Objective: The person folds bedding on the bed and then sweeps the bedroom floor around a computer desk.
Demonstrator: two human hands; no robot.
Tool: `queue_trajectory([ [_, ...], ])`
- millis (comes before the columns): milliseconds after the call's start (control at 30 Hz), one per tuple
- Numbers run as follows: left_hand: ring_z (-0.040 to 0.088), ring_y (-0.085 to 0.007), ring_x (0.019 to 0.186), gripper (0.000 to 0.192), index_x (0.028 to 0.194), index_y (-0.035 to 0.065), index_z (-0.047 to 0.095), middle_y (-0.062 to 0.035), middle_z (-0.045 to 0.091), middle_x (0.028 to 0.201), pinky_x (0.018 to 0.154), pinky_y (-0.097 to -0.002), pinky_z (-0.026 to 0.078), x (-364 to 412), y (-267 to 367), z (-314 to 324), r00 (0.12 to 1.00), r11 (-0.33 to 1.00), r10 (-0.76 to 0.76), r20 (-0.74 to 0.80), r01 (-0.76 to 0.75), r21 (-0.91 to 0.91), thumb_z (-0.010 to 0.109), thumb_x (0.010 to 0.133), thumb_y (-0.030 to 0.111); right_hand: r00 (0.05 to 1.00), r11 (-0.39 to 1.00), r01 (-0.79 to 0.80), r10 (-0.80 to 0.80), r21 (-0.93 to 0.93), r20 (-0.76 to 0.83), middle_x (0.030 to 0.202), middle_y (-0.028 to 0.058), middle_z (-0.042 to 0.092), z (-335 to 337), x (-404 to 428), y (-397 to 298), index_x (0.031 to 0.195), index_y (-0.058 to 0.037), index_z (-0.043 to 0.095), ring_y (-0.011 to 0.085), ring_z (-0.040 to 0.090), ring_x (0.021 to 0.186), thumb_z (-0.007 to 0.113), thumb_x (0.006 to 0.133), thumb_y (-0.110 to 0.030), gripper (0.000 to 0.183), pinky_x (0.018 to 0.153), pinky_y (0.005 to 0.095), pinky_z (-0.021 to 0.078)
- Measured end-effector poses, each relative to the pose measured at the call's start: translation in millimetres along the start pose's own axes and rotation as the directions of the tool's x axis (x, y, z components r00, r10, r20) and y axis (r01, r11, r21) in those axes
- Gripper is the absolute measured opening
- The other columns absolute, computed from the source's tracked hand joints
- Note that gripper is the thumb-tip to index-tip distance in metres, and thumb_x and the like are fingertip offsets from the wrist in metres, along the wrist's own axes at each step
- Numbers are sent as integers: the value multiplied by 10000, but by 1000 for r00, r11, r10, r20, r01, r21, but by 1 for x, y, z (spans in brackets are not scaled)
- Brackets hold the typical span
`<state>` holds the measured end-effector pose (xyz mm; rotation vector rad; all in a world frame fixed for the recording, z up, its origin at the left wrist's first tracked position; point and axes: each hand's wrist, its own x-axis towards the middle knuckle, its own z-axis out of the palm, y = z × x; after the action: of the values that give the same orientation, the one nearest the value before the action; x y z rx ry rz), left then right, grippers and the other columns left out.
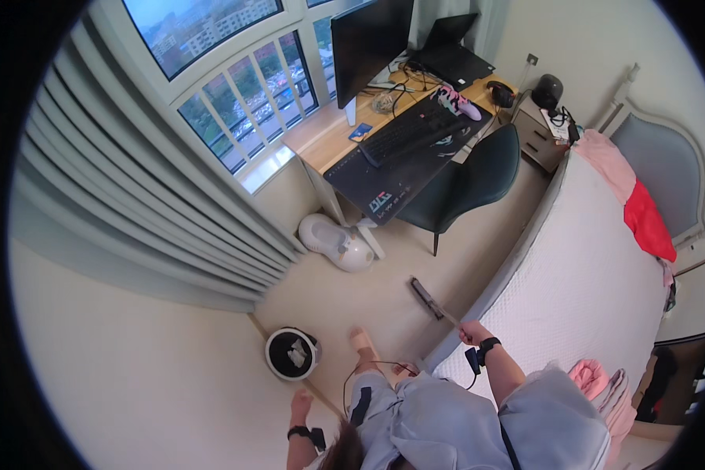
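My right hand (474, 332) grips the handle of a broom or floor mop (427, 298). Its narrow grey head rests on the pale floor beside the bed. A dark band with a small attached device circles the right wrist. My left hand (301, 405) hangs low by the wall, just below a round waste bin (291, 353). That bin has a white rim, a black liner and some crumpled white waste inside. Nothing is plainly visible in the left hand, and its fingers are too small to make out. Slippered feet (361, 341) stand between the bin and the broom.
The bed (570, 282) runs along the right. Ahead stand a dark green chair (476, 182) and a wooden desk (323, 141) with a monitor (370, 47). A white animal-shaped plastic seat or potty (336, 241) lies by the desk leg. Grey curtains (153, 176) hang at left.
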<state>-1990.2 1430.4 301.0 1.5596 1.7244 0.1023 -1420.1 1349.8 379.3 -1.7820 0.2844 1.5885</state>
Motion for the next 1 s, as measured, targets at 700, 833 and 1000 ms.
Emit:
queue_trajectory([
  [700, 545, -174, 805, 291, 1022, 55, 495, -96, 551, 880, 728, -278, 426, 206, 562, -47, 289, 400, 903, 317, -834, -380, 557, 740, 89, 944, 935, 194, -95, 297, -315, 534, 37, 441, -18, -78, -62, 1110, -102, 350, 98, 430, 399, 470, 744, 4, 399, 324, 204, 340],
  [833, 537, -203, 825, 295, 1026, 50, 489, -108, 547, 891, 738, -288, 422, 156, 673, -31, 118, 314, 901, 417, -841, -440, 547, 745, 118, 955, 878, 245, -146, 412, -257, 484, -8, 380, -46, -67, -93, 665, -100, 426, 76, 377, 382, 410, 758, -27, 119, 331, 189, 326],
  [1000, 522, -193, 797, 279, 1014, 46, 485, -91, 525, 854, 713, -281, 416, 109, 770, 12, -45, 217, 888, 458, -836, -503, 539, 747, 107, 973, 778, 231, -165, 584, -164, 490, -26, 364, -110, -25, -149, 623, -83, 363, 58, 314, 360, 383, 805, -99, 184, 321, 157, 277],
])
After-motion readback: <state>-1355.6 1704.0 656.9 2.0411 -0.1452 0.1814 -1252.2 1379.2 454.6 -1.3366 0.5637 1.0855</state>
